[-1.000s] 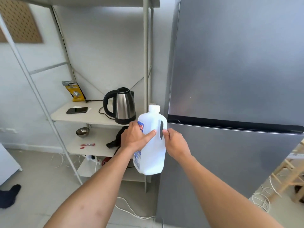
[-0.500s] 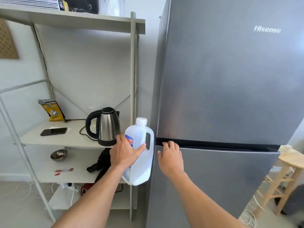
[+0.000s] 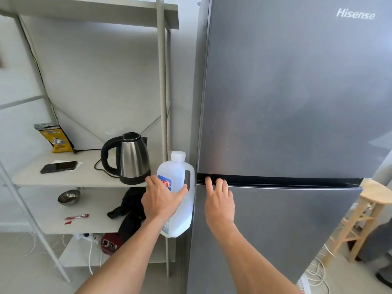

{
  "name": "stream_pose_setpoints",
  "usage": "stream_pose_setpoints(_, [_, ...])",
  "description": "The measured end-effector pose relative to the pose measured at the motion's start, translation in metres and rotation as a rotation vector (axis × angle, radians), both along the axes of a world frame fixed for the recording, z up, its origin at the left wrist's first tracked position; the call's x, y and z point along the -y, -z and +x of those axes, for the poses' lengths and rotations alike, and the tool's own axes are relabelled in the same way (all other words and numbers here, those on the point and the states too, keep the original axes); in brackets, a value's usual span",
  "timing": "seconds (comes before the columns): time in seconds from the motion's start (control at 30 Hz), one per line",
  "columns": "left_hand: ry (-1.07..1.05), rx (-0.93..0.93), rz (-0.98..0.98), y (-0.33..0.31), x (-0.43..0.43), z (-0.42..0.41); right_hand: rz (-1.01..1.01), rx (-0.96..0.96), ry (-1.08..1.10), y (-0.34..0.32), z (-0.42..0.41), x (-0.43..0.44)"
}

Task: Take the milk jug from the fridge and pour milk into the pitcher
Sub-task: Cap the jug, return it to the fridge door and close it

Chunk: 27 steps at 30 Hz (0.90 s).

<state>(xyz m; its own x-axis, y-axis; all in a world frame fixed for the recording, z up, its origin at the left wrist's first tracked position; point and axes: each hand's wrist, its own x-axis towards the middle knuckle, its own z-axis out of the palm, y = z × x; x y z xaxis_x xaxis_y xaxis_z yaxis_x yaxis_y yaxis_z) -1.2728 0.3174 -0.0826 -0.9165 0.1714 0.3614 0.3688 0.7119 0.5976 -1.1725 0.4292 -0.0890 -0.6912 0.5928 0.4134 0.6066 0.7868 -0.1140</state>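
A white plastic milk jug (image 3: 180,170) with a white cap and a blue-red label hangs upright in front of the shelf post, left of the fridge. My left hand (image 3: 162,199) is wrapped around its body. The grey fridge (image 3: 297,102) fills the right side, both doors closed. My right hand (image 3: 218,200) lies flat on the lower door, fingertips hooked into the dark gap between the two doors. No pitcher is in view.
A metal shelf unit (image 3: 162,81) stands left of the fridge, holding an electric kettle (image 3: 129,159), a phone (image 3: 59,167), a yellow bag (image 3: 55,137), a steel bowl (image 3: 69,197) and a black cloth (image 3: 127,209). A wooden stool (image 3: 373,200) and cables sit at the right.
My right hand left the jug's handle and moved onto the fridge, fingers into the door gap. The left hand keeps the jug. The view has tilted upward and closer to the fridge.
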Motion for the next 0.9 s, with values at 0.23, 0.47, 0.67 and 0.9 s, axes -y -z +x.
stream_pose_setpoints(0.23, [0.018,-0.001,-0.04,-0.002,0.002,0.003,0.086,0.033,0.022,-0.001,0.0,0.002])
stream_pose_setpoints(0.47, [0.015,0.036,-0.032,0.001,0.003,0.006,0.058,0.01,0.027,-0.005,0.001,0.004])
stream_pose_setpoints(0.67, [0.023,0.044,-0.069,0.006,0.004,-0.001,0.033,0.015,-0.021,-0.006,0.002,0.003])
stream_pose_setpoints(0.9, [0.046,0.021,-0.106,0.013,0.003,-0.004,0.07,-0.098,-0.021,-0.002,0.0,-0.004])
